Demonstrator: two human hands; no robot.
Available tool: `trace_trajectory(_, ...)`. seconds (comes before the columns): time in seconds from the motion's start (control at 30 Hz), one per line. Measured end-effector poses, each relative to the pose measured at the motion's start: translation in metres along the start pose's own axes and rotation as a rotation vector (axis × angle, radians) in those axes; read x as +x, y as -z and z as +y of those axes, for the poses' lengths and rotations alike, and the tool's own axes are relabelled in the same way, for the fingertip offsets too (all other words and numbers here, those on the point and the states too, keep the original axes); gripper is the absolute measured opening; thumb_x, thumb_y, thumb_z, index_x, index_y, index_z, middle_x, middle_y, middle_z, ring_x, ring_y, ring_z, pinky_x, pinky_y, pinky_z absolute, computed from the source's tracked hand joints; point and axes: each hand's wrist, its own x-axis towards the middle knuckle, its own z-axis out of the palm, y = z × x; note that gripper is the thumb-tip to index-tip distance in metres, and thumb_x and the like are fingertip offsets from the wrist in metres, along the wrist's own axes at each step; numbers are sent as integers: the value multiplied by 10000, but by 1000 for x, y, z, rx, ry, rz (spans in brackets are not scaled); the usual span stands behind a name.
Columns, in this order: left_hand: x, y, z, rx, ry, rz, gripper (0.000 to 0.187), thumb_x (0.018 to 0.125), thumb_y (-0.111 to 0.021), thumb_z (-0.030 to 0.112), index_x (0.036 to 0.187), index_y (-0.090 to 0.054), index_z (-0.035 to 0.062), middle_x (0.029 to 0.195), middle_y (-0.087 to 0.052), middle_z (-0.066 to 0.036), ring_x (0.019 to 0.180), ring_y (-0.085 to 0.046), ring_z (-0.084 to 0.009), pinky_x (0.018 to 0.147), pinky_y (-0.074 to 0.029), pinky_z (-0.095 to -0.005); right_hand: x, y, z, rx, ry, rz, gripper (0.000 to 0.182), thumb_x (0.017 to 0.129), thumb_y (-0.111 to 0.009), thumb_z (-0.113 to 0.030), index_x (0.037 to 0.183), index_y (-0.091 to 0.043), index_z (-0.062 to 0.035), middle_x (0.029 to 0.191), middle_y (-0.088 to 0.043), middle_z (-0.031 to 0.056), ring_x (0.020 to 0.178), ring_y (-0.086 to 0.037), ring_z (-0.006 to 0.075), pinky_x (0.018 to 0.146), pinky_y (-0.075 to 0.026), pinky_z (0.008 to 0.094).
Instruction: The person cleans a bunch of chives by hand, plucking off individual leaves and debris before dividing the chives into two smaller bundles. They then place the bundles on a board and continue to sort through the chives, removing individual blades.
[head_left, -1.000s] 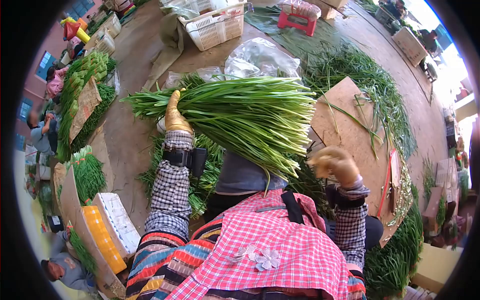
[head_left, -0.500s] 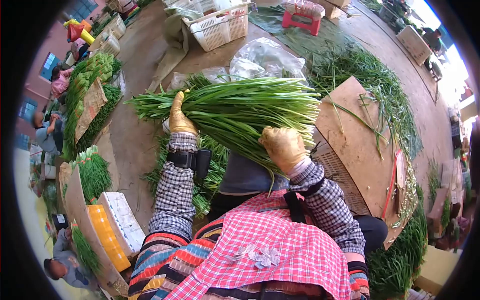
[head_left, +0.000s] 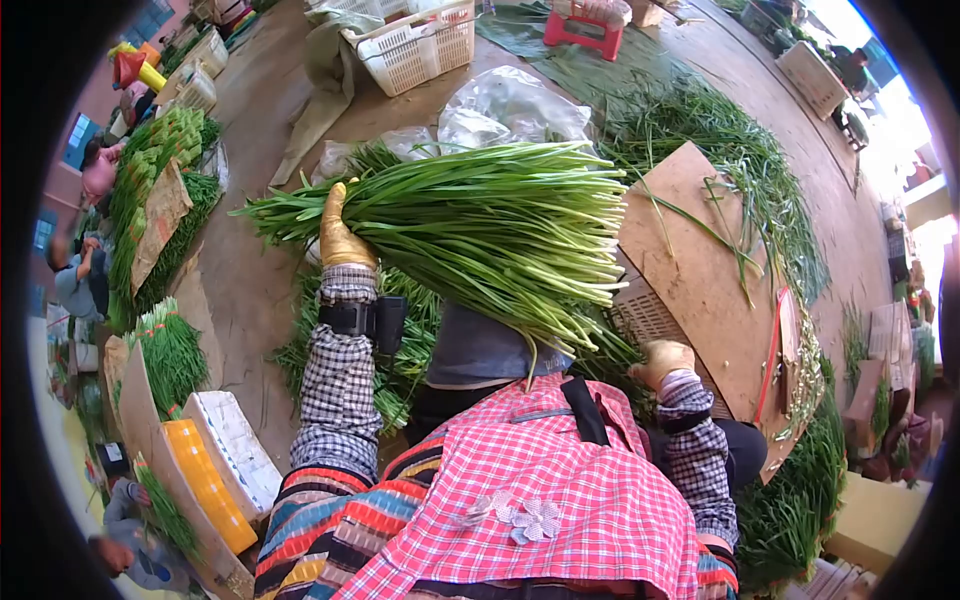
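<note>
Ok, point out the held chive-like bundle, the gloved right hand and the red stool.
Chive-like bundle (head_left: pixel 475 215), head view: middle of its stalks.
Gloved right hand (head_left: pixel 667 363), head view: back of the glove.
Red stool (head_left: pixel 583 40), head view: its side.

Ahead of you there is a white crate (head_left: pixel 425 55), and right of it a red stool (head_left: pixel 583 40). At your left, a white box (head_left: pixel 234 440) stands beside an orange box (head_left: pixel 208 485).
</note>
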Motion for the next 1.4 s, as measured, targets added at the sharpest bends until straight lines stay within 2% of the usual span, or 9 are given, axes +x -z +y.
trace_trajectory(0.2,0,1,1,25,-13,4,359,800,-706,301,1072,-655,71,1069,-663,-105,958,-616,-286,893,-490,-465,-4,86,-33,578,30,178,503,781,-664,-479,1106,-665,-95,1073,-667,158,1036,-621,315,867,-493,369)
trace_trajectory(0.4,9,12,0,49,-3,39,353,791,-710,305,1060,-670,81,1075,-663,-97,964,-619,-272,896,-493,-456,47,-11,-48,1091,354,38,721,796,-763,-344,1339,-463,23,1191,-628,157,1113,-583,224,947,-446,313)
trace_trajectory(0.5,9,14,0,61,9,46,380,784,-718,310,1082,-659,82,1088,-659,-99,971,-616,-277,894,-495,-462,33,-21,-54,1600,243,-370,426,899,-660,-291,1194,-566,2,816,-641,38,672,-586,125,619,-474,247)
trace_trajectory(0.7,12,21,-5,60,17,28,420,786,-718,322,1115,-626,79,1104,-645,-112,978,-609,-302,895,-497,-482,18,-12,-37,1416,152,-390,222,924,-622,-275,960,-677,-63,607,-514,-39,482,-413,73,454,-344,255)
trace_trajectory(0.83,11,22,-3,73,17,15,438,781,-721,345,1113,-622,78,1096,-643,-125,979,-608,-303,900,-495,-486,30,-29,-10,205,-32,-297,340,862,-656,-383,1052,-684,-103,878,-708,67,792,-672,217,700,-523,320)
trace_trajectory(0.9,19,27,-4,72,12,16,458,772,-725,359,1121,-622,81,1110,-642,-117,992,-603,-310,907,-485,-499,26,-23,5,386,-81,-481,427,832,-667,-424,1178,-645,-175,1121,-673,76,1061,-624,259,888,-490,336)
trace_trajectory(0.93,17,28,-3,82,11,36,463,769,-727,361,1124,-622,82,1114,-642,-116,996,-602,-313,909,-483,-503,15,-23,7,524,48,-211,534,837,-676,-405,1292,-564,-150,1200,-633,103,1109,-596,253,930,-466,326)
trace_trajectory(1.13,18,28,-4,94,57,85,462,776,-723,363,1128,-621,81,1129,-639,-122,1002,-600,-323,908,-481,-512,42,41,-34,1488,126,246,463,935,-586,-298,1277,-534,11,1169,-635,103,979,-607,134,884,-457,250)
trace_trajectory(1.4,15,31,-4,81,71,25,439,805,-691,379,1124,-625,85,1138,-638,-126,1010,-599,-324,923,-475,-506,34,-1,-35,1607,298,-227,577,826,-746,-226,1298,-514,11,1166,-622,112,1083,-562,174,958,-440,280)
